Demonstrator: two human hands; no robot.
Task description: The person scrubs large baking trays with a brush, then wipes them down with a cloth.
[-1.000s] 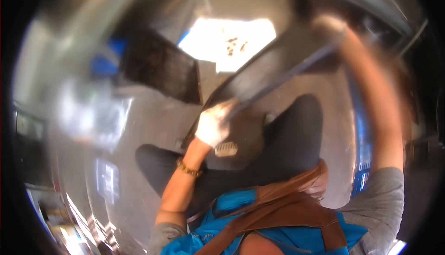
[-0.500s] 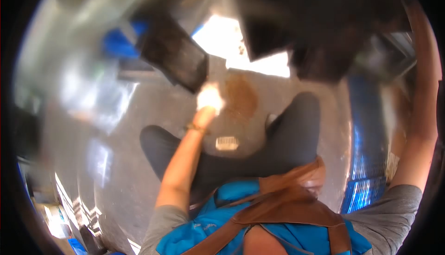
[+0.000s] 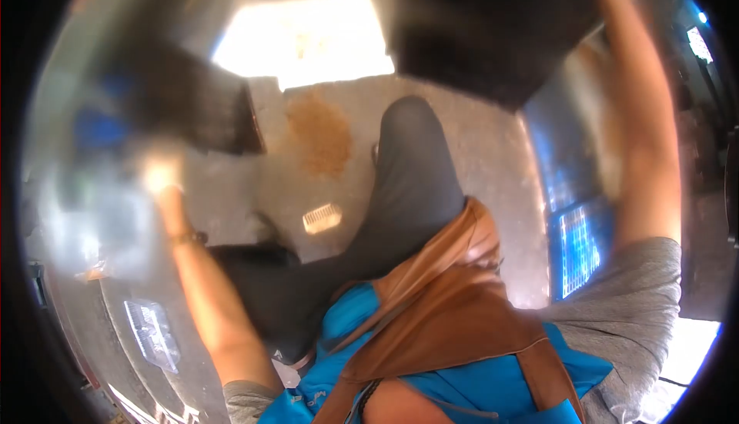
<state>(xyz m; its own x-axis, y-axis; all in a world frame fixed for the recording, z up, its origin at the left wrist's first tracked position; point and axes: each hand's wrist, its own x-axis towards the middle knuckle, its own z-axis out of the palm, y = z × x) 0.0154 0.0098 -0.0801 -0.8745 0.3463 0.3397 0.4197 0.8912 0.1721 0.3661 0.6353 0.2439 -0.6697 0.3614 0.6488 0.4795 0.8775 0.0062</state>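
Note:
My left hand (image 3: 162, 171) is stretched out low on the left, bright and smeared by motion, so its fingers cannot be read. Just above it is the lower edge of a dark boxy object (image 3: 223, 108). Left of the hand is a blurred, shiny, see-through item (image 3: 100, 224), perhaps plastic. My right arm reaches up along the right side beside a large dark object (image 3: 485, 31), and the hand at its end is out of sight at the top edge. A small pale, ribbed, brush-like piece (image 3: 322, 218) lies on the floor near my legs.
The grey floor (image 3: 493, 147) has a rusty brown stain (image 3: 318, 135). Bright light (image 3: 308, 35) fills an opening ahead. A blue crate (image 3: 577, 251) stands at right, and a clear plastic piece (image 3: 152, 335) lies at lower left. My bent knee (image 3: 416, 139) is in the middle.
My left hand has moved left, from beside the dark boxy object's lower corner towards the see-through item. The whole view has swung, and my legs and body have turned.

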